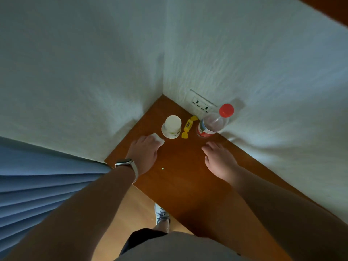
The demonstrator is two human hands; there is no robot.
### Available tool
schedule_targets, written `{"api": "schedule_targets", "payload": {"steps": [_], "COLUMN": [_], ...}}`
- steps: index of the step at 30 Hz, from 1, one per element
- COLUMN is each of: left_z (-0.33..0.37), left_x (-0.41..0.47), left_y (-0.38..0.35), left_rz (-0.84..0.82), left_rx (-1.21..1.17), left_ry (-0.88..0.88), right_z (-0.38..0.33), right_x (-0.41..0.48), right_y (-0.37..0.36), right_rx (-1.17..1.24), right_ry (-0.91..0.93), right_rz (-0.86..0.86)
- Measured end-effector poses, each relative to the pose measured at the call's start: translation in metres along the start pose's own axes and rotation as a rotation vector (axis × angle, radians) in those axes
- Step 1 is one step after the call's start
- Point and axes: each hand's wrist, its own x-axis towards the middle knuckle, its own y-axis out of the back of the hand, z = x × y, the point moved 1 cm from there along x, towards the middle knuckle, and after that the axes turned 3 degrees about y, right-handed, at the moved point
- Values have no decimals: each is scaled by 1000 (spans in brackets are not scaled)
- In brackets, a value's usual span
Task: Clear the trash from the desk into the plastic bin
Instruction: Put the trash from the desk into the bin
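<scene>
- Beside the upturned white cup, the left hand pinches a crumpled white tissue.
- Right hand hovers empty, fingers loosely spread, near the red-capped bottle.
- Yellow candy wrapper lies between cup and bottle.
- Brown wooden worktop fills a white wall corner; a socket sits behind the cup.

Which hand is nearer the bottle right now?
Right. The right hand hovers open just in front of the bottle; the left hand is farther off, beyond the cup, holding a white scrap.
</scene>
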Motion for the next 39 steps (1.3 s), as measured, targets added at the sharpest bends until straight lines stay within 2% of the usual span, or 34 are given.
{"api": "schedule_targets", "payload": {"steps": [10, 17, 23, 27, 39], "left_z": [4, 40, 108, 163, 361], "left_x": [10, -1, -16, -25, -63], "left_y": [0, 12, 33, 42, 19], "left_rz": [109, 170, 291, 331, 217], "left_rx": [-44, -23, -62, -111, -138], "left_ry": [-66, -178, -397, -526, -890], "right_z": [8, 15, 28, 41, 110], "right_x": [-19, -52, -105, -155, -346], "right_y": [-10, 5, 23, 31, 1], "right_rx": [34, 109, 158, 201, 275], "right_ry": [5, -22, -62, -166, -532], "right_rz": [62, 184, 304, 350, 505]}}
